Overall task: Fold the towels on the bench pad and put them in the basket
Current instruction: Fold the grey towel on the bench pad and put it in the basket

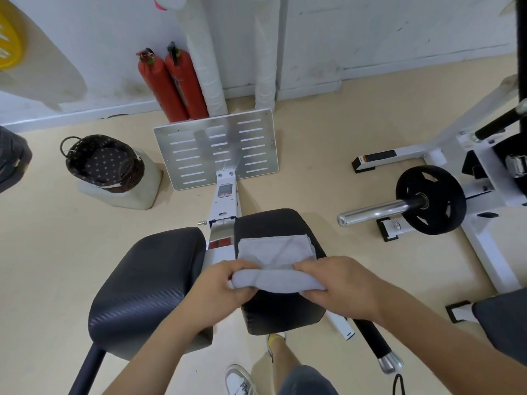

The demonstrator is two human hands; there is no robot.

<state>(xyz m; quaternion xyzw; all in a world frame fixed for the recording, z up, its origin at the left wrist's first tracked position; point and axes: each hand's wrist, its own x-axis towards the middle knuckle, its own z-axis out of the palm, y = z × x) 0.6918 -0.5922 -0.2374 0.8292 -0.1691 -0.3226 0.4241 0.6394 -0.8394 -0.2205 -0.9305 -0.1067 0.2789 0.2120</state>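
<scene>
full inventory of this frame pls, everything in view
towel: 1, grey, on right pad, near fold held in both hands
right pad: 1, black, centre
left pad: 1, black, beside it
basket: 1, dark brown, on block, floor left
block: 1, off-white, floor left
extinguishers: 2, red, at back wall
footplate: 1, silver, slotted, beyond pads
weight plate: 1, black, on bar, right
bar: 1, chrome, right
shoe: 1, white, bottom centre
left hand: pinches towel's left end
right hand: pinches towel's right end
</scene>
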